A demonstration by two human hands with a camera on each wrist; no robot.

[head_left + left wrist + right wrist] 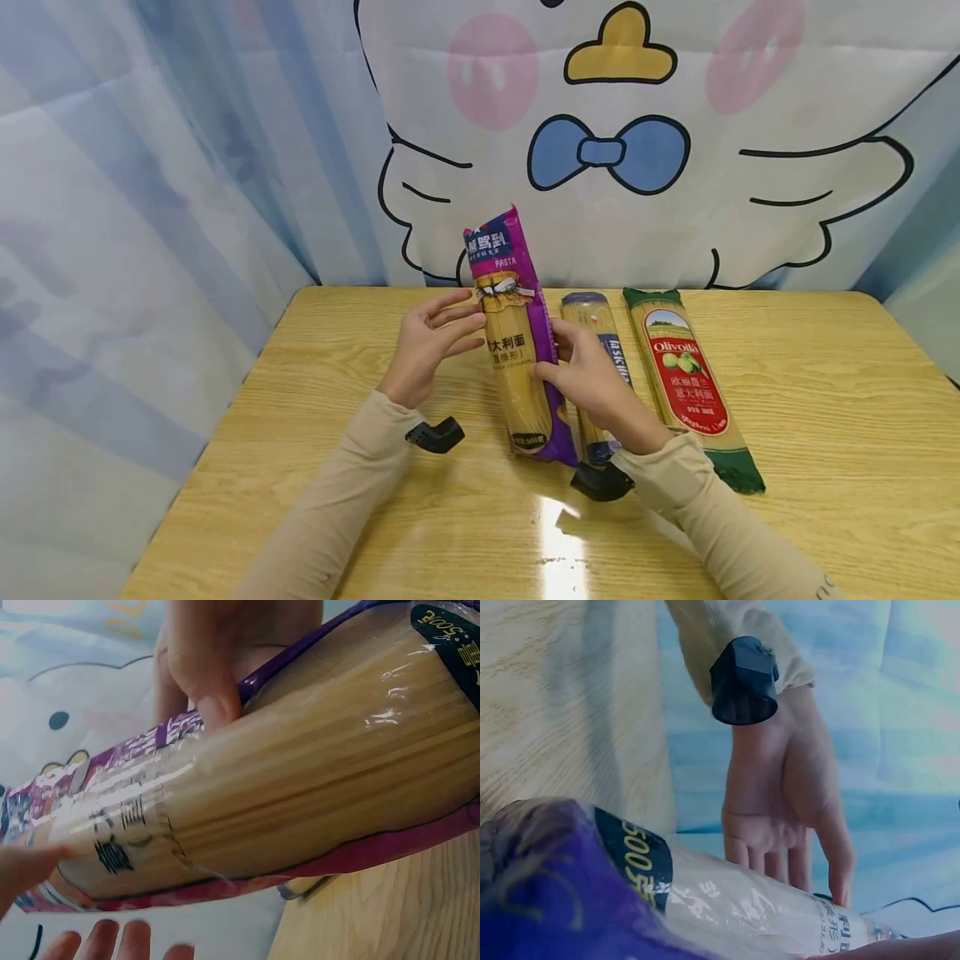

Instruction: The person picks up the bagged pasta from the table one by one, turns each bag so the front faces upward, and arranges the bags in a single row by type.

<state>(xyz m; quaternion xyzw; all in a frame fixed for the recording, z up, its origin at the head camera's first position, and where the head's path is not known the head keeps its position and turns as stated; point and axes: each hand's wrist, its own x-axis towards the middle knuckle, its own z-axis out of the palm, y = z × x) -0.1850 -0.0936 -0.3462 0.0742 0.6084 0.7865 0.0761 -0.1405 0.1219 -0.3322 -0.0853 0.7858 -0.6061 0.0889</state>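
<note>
A purple-edged bag of spaghetti (pixel 513 358) is held up, tilted, over the table in the head view. My right hand (pixel 600 383) grips its right edge, thumb on the front and fingers behind. At the bag's left side is my left hand (pixel 423 350), its fingers loosely extended. The left wrist view shows the left thumb (pixel 26 870) at the upper part of the clear front of the bag, while the other left fingertips stand apart from it. Across the bag in the right wrist view, the left palm (pixel 772 780) faces the bag.
Behind my right hand lies a blue-ended spaghetti pack (pixel 588 312). To its right lies a green-ended spaghetti bag (pixel 738 471) with a red label. All are on a wooden table (pixel 825 400), with a cartoon-printed curtain (pixel 600 225) at its back edge.
</note>
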